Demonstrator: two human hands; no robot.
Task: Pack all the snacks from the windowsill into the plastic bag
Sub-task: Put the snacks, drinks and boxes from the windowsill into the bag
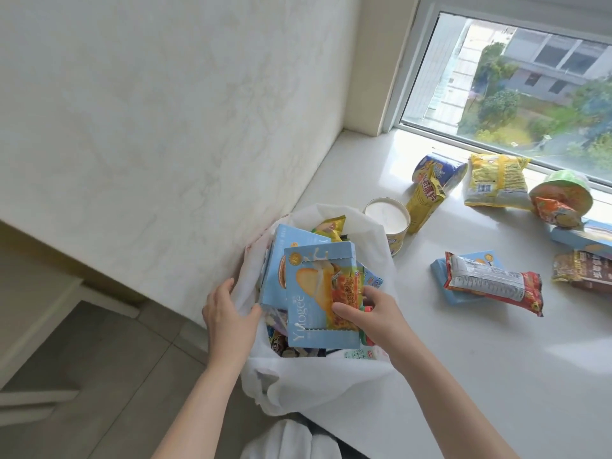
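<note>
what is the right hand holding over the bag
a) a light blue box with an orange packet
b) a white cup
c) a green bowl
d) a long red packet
A: the right hand grips the light blue box and an orange packet pressed against it, above the open white bag, whose rim the left hand holds.

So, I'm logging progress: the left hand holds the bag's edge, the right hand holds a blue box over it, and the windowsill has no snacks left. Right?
No: in the head view snacks remain on the windowsill, like a red packet. The left hand does hold the edge of the bag, and the right hand the blue box.
</note>
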